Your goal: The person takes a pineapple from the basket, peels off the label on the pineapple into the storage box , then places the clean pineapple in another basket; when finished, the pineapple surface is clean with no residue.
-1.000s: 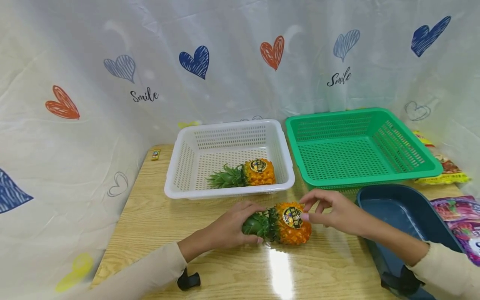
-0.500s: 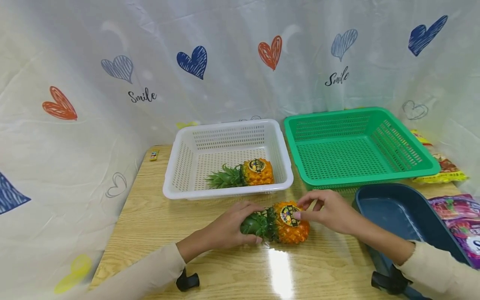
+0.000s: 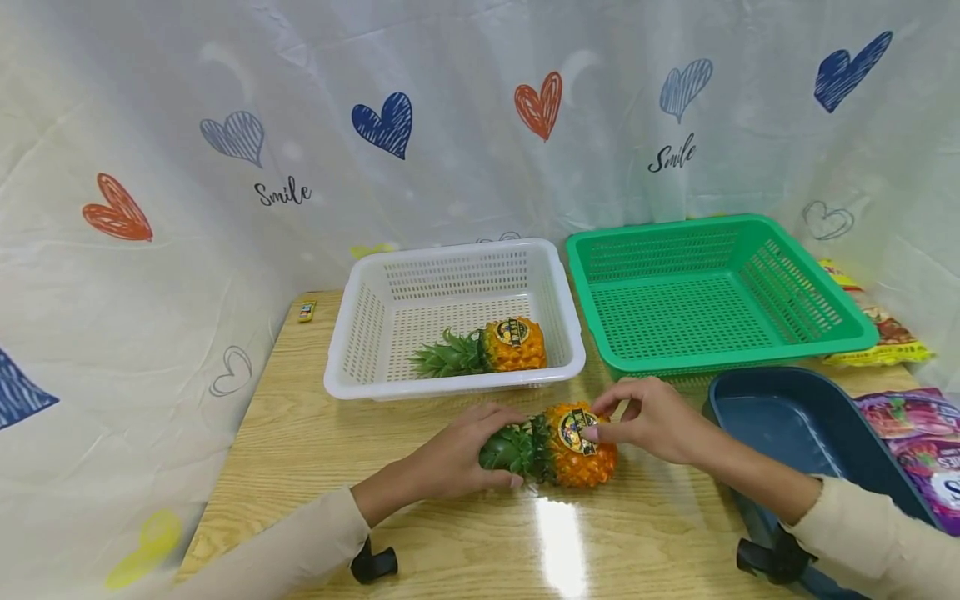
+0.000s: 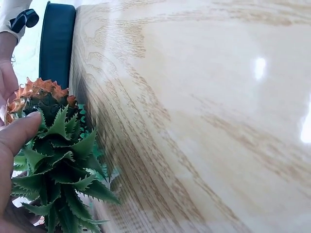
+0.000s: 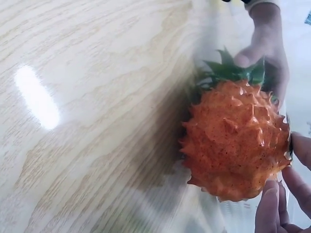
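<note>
A small pineapple (image 3: 583, 467) with orange spiky skin and a green crown lies on the table. My left hand (image 3: 465, 454) grips it round the crown, the thumb (image 4: 22, 131) lying over the leaves in the left wrist view. On the fruit's upper side is a round black-and-gold label (image 3: 576, 427). My right hand (image 3: 656, 421) holds the label's right side with bent thumb and fingers; the thumb covers part of it. In the right wrist view these fingers (image 5: 269, 206) sit close against the fruit; how firmly they pinch is not visible.
A white basket (image 3: 450, 389) behind holds another labelled pineapple (image 3: 517, 343). To its right stand a green basket (image 3: 697, 308) and a dark blue tray (image 3: 780, 425). Colourful packets (image 3: 911, 433) lie at the right edge; a small yellow packet (image 3: 307, 311) lies far left.
My right thumb has moved left, further over the label. The left hand keeps its grip on the crown. The whole scene has shifted slightly left in view.
</note>
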### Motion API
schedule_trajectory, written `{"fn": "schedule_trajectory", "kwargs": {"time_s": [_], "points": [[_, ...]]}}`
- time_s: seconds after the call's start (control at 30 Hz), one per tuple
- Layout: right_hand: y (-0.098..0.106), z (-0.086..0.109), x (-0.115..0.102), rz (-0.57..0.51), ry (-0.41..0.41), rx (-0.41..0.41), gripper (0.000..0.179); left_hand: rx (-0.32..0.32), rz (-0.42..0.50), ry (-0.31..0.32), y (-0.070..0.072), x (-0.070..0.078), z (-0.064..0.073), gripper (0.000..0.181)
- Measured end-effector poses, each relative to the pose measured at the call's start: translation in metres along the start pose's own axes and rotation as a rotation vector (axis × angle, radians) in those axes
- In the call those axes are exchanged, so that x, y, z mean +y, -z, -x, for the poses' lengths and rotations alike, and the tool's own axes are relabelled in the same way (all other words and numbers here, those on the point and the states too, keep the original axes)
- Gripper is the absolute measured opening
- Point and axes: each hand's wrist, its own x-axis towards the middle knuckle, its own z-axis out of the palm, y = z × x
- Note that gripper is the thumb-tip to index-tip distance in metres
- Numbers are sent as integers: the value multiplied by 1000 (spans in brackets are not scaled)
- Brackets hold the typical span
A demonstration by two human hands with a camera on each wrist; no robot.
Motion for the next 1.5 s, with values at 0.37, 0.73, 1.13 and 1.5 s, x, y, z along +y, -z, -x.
{"fn": "schedule_trajectory", "kwargs": {"time_s": [0.37,0.73,1.13,1.5], "points": [[2,1,-4,-150,55,-58,15,14,-6,-18,-1,-3,1,74],[3,3,-8,-203,91,-49,13,25,1,-32,-1,-4,0,73],[4,2,-10,-207,33,-48,13,25,7,-25,-1,-4,-1,74],[12,8,-9,-241,10,-39,18,18,11,-9,-2,-4,-1,73]]}}
